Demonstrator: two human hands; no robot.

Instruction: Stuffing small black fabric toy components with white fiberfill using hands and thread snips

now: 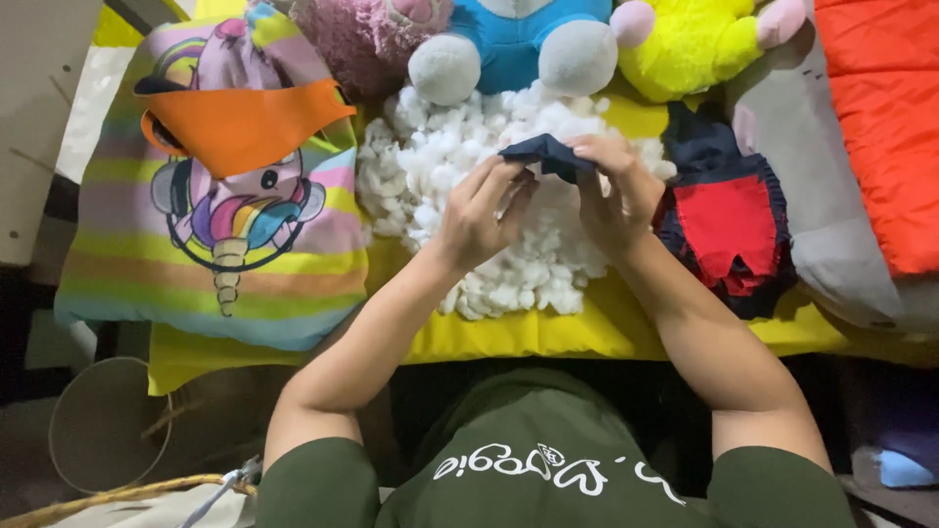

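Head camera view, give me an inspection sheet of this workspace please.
Surface: yellow cloth under everything.
Job's things: dark blue fabric piece over a pile of white stuffing.
Clutter: orange mask on striped unicorn cushion; red and navy garment; plush toys at the back.
Hands: left hand and right hand both pinch the fabric piece.
Cables: yellow rope, lower left.
Surroundings: orange quilted fabric, right.

The small dark navy fabric piece (550,154) is mostly covered by the fingers of both hands, so its shape is not clear. Pink, blue & yellow plush toys (509,44) are cut off at top edge. Orange quilted cloth (880,117) runs out at right edge. The white stuffing pile (460,166) is partly hidden behind the hands.
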